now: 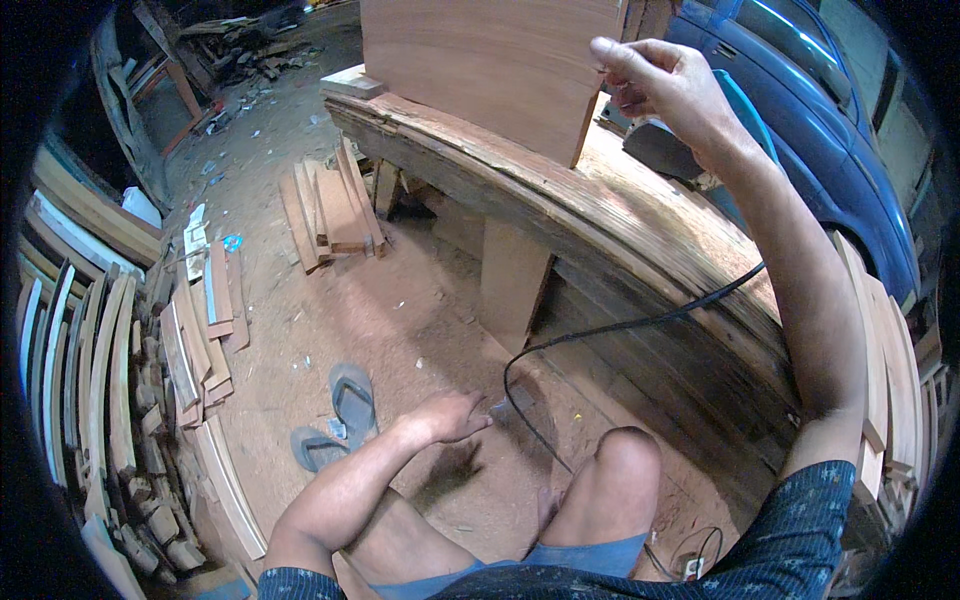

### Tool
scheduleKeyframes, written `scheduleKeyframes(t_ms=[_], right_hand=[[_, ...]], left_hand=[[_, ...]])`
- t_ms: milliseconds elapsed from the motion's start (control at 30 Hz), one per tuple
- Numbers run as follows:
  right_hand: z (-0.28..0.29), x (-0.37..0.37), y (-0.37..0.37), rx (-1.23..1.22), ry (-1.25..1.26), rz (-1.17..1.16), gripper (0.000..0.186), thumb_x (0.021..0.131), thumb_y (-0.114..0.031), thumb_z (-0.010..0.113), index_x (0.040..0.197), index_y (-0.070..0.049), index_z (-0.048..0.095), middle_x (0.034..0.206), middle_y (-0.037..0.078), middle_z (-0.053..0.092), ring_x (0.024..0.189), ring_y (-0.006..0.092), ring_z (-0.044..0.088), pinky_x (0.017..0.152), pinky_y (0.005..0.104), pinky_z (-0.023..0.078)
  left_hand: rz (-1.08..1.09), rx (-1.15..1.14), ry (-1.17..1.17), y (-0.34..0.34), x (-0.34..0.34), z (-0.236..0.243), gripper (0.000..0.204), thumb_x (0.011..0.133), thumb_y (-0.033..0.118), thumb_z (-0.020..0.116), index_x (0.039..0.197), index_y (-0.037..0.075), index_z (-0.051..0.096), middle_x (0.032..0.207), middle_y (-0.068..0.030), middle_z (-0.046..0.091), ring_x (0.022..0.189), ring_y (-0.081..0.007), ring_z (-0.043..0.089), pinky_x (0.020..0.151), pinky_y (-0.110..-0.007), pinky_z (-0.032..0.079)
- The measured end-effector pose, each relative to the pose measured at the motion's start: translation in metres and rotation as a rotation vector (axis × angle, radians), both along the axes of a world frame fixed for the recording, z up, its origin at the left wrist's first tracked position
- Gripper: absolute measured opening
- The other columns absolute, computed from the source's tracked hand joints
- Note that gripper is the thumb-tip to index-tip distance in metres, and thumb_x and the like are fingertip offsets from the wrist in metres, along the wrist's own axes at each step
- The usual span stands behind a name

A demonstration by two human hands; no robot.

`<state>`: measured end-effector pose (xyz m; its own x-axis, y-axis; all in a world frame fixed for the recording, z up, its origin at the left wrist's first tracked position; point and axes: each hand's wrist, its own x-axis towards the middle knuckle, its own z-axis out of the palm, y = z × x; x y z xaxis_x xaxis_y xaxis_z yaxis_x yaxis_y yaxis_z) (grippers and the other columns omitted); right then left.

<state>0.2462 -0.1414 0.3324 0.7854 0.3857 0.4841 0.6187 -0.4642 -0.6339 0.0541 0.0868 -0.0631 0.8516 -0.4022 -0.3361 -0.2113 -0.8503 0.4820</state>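
A large upright brown wooden panel (490, 70) stands on the workbench (560, 190). My right hand (665, 85) is raised at the panel's right edge, thumb stretched out across that edge and fingers loosely curled. Nothing shows between thumb and fingers, and whether they touch the panel I cannot tell. Low above the floor, my left hand (452, 415) reaches forward beside my knees with its fingers curled. A small greyish flat piece (508, 406) shows at its fingertips; whether it is held or lies beyond them is unclear.
A black cable (620, 335) hangs from the bench and loops down near my knee. Grey flip-flops (352, 400) lie on the dusty floor. Cut wood pieces (325, 215) stand by the bench; long strips (100, 370) are stacked at left. A blue car (830, 140) is parked behind the bench.
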Motion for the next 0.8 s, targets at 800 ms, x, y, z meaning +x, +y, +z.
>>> scheduleKeyframes(t_ms=[800], right_hand=[[0.071, 0.096, -0.093, -0.730, -0.384, -0.383, 0.041, 0.085, -0.039, 0.082, 0.096, 0.001, 0.079, 0.086, 0.019, 0.076, 0.073, 0.0244, 0.072, 0.071, 0.0396, 0.057]], left_hand=[[0.038, -0.057, 0.071, 0.020, 0.016, -0.030, 0.076, 0.100, 0.056, 0.056, 0.149, -0.001, 0.047, 0.140, -0.0277, 0.059, 0.128, -0.0421, 0.059, 0.109, -0.046, 0.047]])
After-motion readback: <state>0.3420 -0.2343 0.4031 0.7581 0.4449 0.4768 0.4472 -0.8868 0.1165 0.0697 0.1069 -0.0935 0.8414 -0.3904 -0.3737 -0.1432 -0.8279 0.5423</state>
